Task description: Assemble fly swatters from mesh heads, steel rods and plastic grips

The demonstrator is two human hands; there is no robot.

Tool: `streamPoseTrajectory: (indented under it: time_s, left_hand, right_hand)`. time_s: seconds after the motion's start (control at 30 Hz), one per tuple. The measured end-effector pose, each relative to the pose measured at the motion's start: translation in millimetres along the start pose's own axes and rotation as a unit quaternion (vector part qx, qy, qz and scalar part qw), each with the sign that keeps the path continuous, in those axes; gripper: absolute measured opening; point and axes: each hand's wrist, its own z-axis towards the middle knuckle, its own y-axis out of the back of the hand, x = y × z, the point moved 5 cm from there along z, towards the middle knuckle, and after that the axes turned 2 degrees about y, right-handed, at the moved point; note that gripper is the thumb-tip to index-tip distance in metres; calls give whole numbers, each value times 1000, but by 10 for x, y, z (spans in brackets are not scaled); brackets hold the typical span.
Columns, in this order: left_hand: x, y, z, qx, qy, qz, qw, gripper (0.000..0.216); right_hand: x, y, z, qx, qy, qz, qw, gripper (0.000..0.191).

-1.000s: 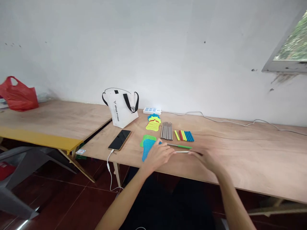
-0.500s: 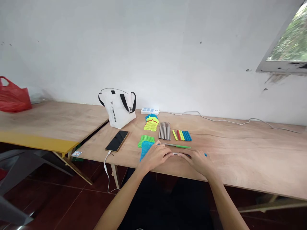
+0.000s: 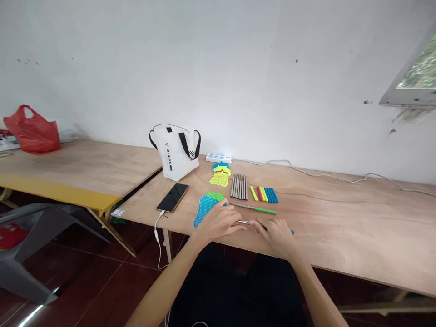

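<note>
Both my hands rest near the front edge of the plywood table. My left hand and my right hand are closed on the two ends of a thin metal rod with a blue handle showing past my right hand. A blue mesh swatter head lies at my left hand, partly over a green one. Just beyond my hands lies an assembled rod with a green handle.
Further back lie a row of metal rods, coloured handles, stacked mesh heads, a power strip with its cable, a white tote bag and a charging phone. A red plastic bag sits on the left table.
My hands have drawn closer together along the rod and nearer the front edge. The blue mesh head has shifted slightly towards the edge. The camera has swung a little.
</note>
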Motion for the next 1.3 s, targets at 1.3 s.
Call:
streamPoseTrajectory:
  time_s: [1.3]
  left_hand:
    - [447,733,-203,-55,71,21,996,45]
  right_hand:
    - [-1331,330,-539,126,-251,166,945,71]
